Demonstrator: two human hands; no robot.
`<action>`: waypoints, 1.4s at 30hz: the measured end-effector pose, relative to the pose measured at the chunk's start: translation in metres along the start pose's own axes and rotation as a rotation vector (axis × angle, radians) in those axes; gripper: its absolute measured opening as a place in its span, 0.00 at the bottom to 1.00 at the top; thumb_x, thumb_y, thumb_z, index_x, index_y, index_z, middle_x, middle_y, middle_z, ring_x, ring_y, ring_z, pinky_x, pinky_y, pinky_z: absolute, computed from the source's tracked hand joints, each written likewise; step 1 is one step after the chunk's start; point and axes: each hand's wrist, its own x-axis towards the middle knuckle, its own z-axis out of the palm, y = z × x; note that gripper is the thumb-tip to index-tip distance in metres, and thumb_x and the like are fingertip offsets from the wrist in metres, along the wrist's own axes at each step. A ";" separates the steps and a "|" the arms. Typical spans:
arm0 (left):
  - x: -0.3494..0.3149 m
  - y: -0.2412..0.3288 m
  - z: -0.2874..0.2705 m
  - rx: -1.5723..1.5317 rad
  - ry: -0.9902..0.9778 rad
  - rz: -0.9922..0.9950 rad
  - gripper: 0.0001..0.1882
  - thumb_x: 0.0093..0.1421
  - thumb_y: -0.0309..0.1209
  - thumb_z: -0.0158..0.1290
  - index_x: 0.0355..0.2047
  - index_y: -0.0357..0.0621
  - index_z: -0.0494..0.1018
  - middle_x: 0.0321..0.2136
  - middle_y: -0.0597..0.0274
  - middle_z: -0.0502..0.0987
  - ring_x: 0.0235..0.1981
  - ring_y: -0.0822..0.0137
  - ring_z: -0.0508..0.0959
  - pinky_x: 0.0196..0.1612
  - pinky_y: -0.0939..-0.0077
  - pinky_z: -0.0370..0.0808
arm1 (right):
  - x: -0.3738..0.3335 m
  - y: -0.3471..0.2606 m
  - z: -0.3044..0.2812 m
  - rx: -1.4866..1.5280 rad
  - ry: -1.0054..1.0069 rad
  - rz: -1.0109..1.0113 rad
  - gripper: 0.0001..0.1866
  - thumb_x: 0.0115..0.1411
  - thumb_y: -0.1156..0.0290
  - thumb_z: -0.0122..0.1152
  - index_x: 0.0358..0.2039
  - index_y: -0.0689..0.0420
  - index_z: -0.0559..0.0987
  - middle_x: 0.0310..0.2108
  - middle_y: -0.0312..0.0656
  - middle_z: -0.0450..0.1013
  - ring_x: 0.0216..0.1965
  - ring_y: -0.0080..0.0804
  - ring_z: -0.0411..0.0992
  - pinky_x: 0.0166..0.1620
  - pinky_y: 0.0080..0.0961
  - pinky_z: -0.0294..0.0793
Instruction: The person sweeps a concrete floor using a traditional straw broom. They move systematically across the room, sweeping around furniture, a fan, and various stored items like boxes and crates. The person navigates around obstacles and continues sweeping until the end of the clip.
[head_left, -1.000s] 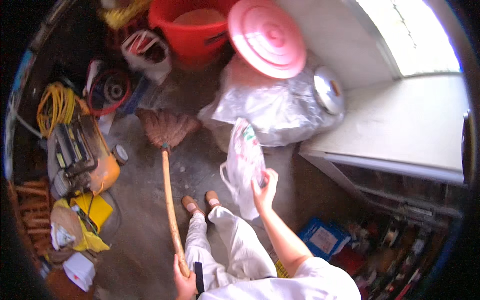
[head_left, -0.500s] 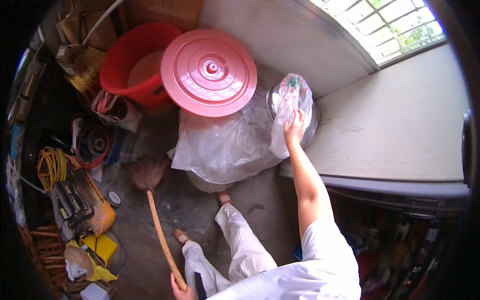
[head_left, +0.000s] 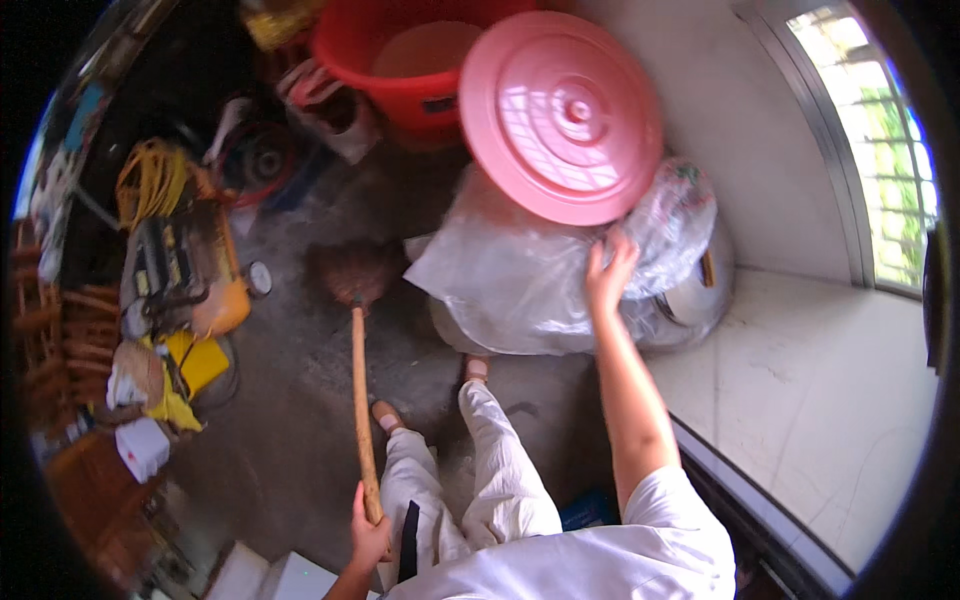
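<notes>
The right hand (head_left: 608, 272) is stretched out and clutching a small clear plastic bag (head_left: 672, 222), pressed up against the big clear plastic sack (head_left: 510, 290) that sits on the concrete floor (head_left: 300, 420) under the leaning pink round lid (head_left: 560, 115). Down low, the left hand (head_left: 368, 535) is clenched around the end of a wooden broom handle (head_left: 360, 410), its brown bristle head (head_left: 352, 272) resting on the floor just beside the sack. Further out there's a red tub (head_left: 400, 60) behind the lid, a metal pot (head_left: 700, 295) tucked behind the sack against the white counter (head_left: 800, 400), and a yellow coiled cord (head_left: 150, 180) among the clutter at far left.
</notes>
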 end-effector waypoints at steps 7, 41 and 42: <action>0.036 0.026 -0.013 -0.011 -0.032 0.089 0.40 0.43 0.19 0.48 0.59 0.48 0.52 0.47 0.44 0.68 0.47 0.50 0.71 0.47 0.66 0.67 | -0.307 -0.265 0.061 0.643 -1.203 0.615 0.40 0.51 0.55 0.59 0.57 0.63 0.54 0.48 0.54 0.64 0.45 0.42 0.65 0.48 0.33 0.65; 0.311 0.016 -0.180 -0.635 -0.450 -0.142 0.46 0.43 0.17 0.47 0.63 0.56 0.43 0.40 0.53 0.71 0.19 0.67 0.73 0.20 0.75 0.69 | -0.336 -0.424 0.299 0.510 -0.916 1.004 0.28 0.57 0.76 0.48 0.59 0.53 0.58 0.33 0.38 0.70 0.21 0.23 0.65 0.23 0.21 0.67; 0.309 0.014 -0.185 -0.540 -0.420 -0.152 0.45 0.43 0.17 0.47 0.62 0.57 0.44 0.37 0.54 0.72 0.18 0.67 0.72 0.19 0.75 0.69 | -0.339 -0.431 0.299 0.495 -0.921 1.005 0.28 0.57 0.76 0.49 0.59 0.53 0.58 0.33 0.39 0.70 0.21 0.23 0.65 0.23 0.21 0.67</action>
